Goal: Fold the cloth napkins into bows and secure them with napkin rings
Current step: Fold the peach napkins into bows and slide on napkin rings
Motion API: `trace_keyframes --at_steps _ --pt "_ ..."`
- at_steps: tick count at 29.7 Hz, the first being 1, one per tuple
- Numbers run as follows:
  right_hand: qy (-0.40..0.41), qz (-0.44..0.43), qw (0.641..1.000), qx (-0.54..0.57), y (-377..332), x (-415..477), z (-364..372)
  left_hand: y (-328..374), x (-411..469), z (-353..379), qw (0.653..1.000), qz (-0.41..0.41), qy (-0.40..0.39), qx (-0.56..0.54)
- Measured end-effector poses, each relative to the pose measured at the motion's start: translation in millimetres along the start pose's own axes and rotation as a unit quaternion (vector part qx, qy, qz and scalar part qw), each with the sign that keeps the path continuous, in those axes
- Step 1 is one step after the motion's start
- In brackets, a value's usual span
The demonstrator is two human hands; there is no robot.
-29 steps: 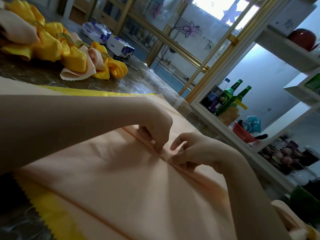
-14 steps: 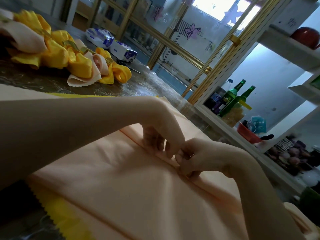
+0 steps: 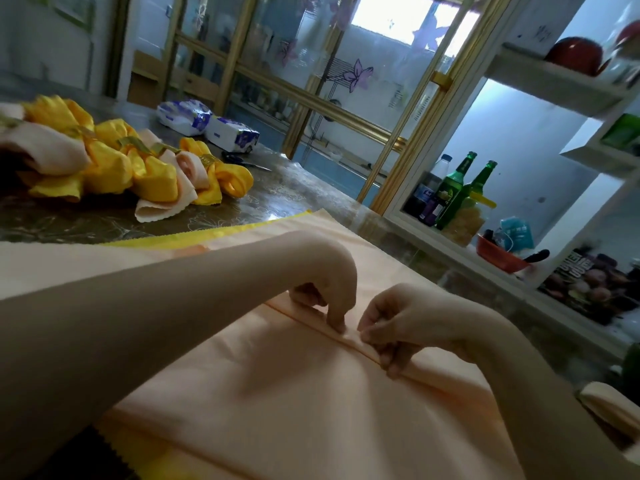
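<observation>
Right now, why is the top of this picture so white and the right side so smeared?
In the head view, the window is blown out to white, leaving the left hand, right hand and napkin in dim backlight. Also in the head view, the shelves are smeared, likely by camera motion, while the hands look fairly sharp.

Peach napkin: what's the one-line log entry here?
left hand: pinches peach napkin fold | right hand: pinches same fold | finished bows: far left

Head view, close, forward-down over the napkin [image 3: 294,393]
</observation>
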State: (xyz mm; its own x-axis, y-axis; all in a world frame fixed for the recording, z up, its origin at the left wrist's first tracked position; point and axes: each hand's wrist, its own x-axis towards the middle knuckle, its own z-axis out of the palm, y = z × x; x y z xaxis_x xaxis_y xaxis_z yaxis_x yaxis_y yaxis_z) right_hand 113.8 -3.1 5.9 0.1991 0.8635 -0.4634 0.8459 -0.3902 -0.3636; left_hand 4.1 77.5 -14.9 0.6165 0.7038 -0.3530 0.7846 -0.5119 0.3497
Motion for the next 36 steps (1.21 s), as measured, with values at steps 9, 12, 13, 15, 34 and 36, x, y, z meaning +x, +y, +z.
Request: trace_keyframes --at_steps 9,12,13,15,34,36 --pt "0.280 -0.162 0.938 -0.123 34 -10 49 -9 -33 31 0.966 0.102 0.223 0.083" --pt "0.290 -0.173 0.933 -0.126 36 -12 50 -12 -36 38 0.955 0.128 0.248 0.101" --pt "0.289 -0.176 0.933 -0.125 35 -14 50 -12 -37 39 0.952 0.133 0.255 0.102" --pt "0.286 -0.188 0.932 -0.115 33 -18 48 -13 -42 40 0.952 0.138 0.261 0.081" --pt "0.162 -0.155 0.968 -0.111 35 -38 31 -17 -65 47 0.967 0.118 0.224 0.026" --pt "0.172 -0.157 0.965 -0.117 34 -42 32 -17 -67 51 0.962 0.124 0.244 0.022"
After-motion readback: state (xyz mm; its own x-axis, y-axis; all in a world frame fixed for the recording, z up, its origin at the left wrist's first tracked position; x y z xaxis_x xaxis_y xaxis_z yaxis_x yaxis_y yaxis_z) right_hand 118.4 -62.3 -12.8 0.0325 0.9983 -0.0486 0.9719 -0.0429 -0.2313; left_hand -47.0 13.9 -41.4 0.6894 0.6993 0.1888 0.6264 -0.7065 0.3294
